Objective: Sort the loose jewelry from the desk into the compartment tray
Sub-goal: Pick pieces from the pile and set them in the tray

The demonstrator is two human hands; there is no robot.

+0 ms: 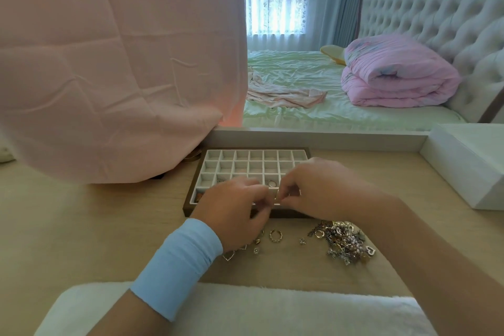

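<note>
A white compartment tray (246, 157) with a brown frame sits on the wooden desk. One ring (270, 183) lies in a middle cell, and small pieces show in cells at the near left. My left hand (231, 206) and my right hand (313, 188) meet over the tray's near edge, fingertips pinched together on a small gold piece of jewelry (276, 197). A tangled pile of loose jewelry (343, 243) lies on the desk under my right forearm. Several single pieces, among them a gold ring (275, 236) and a heart-shaped piece (229, 255), lie near my left wrist.
A pink cloth (109, 76) drapes over something at the desk's left, close to the tray. A white box (469, 166) stands at the right. A white furry cushion (245, 308) lies along the near edge. A bed with a pink quilt (395, 76) lies beyond the desk.
</note>
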